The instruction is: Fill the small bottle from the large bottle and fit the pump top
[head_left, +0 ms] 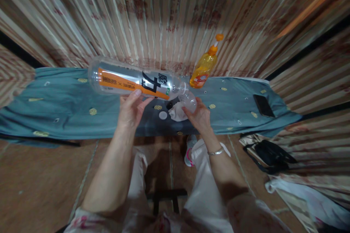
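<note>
My left hand (131,111) grips a large clear plastic bottle (123,78) from below. The bottle, with its orange, black and silver label, is tipped on its side with its neck to the right. At its mouth, my right hand (200,116) holds a small clear plastic cup-like piece (189,101); whether the two touch, I cannot tell. Below them a crumpled whitish thing (177,113), its kind unclear, lies on the cloth beside a round white cap (163,115). A yellow-orange pump bottle (203,70) stands just behind my right hand.
A teal cloth with pineapple prints (68,109) covers the narrow table. A black phone (264,105) lies at its right end. Striped curtains (153,18) hang behind. On the floor at right are a black bag (273,153) and a pale cloth (303,191).
</note>
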Tool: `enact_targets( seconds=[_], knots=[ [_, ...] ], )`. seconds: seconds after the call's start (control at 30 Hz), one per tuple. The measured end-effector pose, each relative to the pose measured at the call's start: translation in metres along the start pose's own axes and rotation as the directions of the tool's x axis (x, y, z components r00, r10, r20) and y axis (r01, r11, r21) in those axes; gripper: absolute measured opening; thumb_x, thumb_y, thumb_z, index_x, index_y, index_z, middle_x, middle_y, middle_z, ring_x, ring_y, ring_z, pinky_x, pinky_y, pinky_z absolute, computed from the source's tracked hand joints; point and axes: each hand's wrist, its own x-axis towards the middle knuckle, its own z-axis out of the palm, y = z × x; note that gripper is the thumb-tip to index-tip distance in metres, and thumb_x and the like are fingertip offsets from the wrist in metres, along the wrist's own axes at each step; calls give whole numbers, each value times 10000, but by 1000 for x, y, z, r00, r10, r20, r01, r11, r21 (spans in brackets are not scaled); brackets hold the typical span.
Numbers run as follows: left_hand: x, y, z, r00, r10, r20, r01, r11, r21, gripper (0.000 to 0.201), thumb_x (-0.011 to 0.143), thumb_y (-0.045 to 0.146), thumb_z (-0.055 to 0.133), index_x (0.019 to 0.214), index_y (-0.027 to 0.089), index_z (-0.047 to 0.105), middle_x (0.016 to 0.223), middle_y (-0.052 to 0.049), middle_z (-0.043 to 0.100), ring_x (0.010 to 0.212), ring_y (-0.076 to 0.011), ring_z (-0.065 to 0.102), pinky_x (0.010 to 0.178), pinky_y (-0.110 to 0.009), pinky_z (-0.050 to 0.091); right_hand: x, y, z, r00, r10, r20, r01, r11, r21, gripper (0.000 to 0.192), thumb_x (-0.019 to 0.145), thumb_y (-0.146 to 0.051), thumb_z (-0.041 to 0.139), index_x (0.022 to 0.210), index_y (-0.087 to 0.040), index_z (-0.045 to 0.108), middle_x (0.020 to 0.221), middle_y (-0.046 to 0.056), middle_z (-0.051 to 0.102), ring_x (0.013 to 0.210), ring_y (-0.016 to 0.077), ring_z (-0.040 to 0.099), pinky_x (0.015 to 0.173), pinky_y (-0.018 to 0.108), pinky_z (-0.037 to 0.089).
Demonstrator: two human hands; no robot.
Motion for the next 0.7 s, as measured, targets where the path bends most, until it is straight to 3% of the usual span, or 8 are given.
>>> enact_targets(
  seconds=[0.5, 0.7],
  knots=[
    [0, -1, -1, 1000, 8, -6, -8, 1000, -2, 431, 545, 413, 954, 811, 226, 672, 867, -43, 752, 933, -295, 746, 749, -404, 670, 0, 0, 0, 1000, 1, 17, -1, 1000, 1, 644, 871, -532, 663, 1320, -82, 560, 1140, 244, 756, 1047, 340, 739, 869, 418, 574],
    [0, 0, 2, 1000, 9, -10, -9, 1000, -17, 422, 531, 399, 946, 767, 217, 648, 847, -27, 746, 871, -263, 741, 781, -415, 664, 0, 1, 1, 1000, -1, 1, 1, 1000, 12, 642, 871, -557, 659, 1313, -100, 570, 1147, 240, 753, 1026, 334, 735, 861, 418, 574]
  ],
)
